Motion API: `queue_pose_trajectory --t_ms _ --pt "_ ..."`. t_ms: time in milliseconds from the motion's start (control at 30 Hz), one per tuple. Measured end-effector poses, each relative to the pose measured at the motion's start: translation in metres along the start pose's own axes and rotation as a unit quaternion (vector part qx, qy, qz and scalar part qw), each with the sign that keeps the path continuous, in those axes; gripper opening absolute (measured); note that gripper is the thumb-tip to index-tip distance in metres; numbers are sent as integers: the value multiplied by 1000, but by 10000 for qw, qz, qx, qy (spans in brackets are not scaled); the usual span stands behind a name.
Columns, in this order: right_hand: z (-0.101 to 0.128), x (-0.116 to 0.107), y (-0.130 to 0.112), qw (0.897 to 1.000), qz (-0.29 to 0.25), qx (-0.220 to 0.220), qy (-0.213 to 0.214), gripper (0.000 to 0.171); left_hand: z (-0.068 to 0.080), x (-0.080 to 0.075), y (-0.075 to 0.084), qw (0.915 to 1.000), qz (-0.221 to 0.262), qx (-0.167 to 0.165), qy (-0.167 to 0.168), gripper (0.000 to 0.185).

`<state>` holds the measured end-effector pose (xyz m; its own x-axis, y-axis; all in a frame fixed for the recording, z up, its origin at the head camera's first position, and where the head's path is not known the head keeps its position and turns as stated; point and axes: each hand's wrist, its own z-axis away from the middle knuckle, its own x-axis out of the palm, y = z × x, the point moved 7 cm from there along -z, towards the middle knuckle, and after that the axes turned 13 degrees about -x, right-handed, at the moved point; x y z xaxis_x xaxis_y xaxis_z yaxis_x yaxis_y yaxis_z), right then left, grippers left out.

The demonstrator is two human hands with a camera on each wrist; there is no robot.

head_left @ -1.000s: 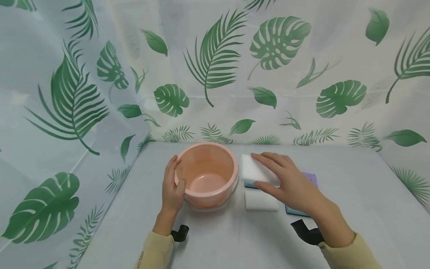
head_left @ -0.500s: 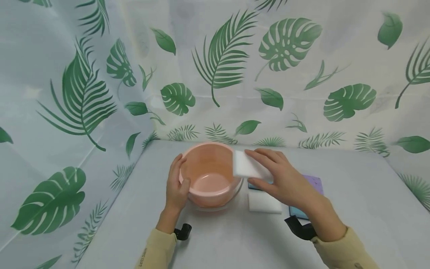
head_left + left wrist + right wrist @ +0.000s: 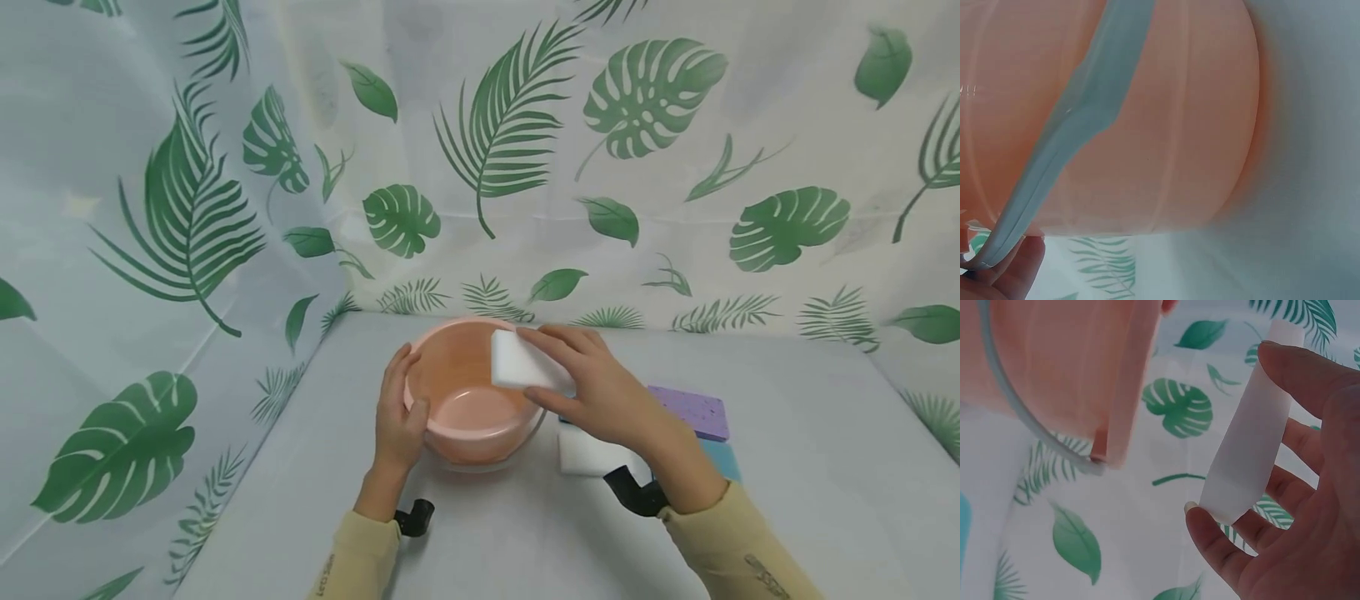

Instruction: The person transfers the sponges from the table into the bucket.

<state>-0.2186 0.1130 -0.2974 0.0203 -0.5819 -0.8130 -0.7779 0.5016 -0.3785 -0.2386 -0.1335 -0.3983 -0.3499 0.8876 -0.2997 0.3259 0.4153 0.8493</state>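
From my end: left hand (image 3: 397, 421) grips the left rim of a round pink plastic bucket (image 3: 476, 448) with a grey handle (image 3: 1092, 100). Right hand (image 3: 600, 390) pinches a white rectangular foam block (image 3: 525, 364) between thumb and fingers, above the bucket's right side, apart from the rim. I see another white foam block (image 3: 588, 452) and a speckled purple block (image 3: 693, 412) on the pale table (image 3: 810, 467), right of the bucket.

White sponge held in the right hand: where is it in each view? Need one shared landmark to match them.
Head: right of centre, white sponge in the right hand, overlapping the right side of the bucket's opening in the picture.
Left wrist: not in it.
Right wrist: right of centre, sponge slanting upright in the fingers.
Shared landmark: pink bucket, centre in head, filling much of left wrist, upper left in right wrist.
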Motion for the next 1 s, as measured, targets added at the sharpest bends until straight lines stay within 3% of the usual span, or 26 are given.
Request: queue_pose_trajectory --t_ms 400,733,1000 --pt "-30 19 2 9995 -51 158 -285 68 2 4 -2 9998 115 -175 -36 64" --pt "-55 33 -2 9991 178 -58 -375 68 1 3 -1 10000 61 -25 -33 62" --pt "-66 46 -4 9969 333 -43 -713 67 2 2 -1 10000 13 -92 -3 63"
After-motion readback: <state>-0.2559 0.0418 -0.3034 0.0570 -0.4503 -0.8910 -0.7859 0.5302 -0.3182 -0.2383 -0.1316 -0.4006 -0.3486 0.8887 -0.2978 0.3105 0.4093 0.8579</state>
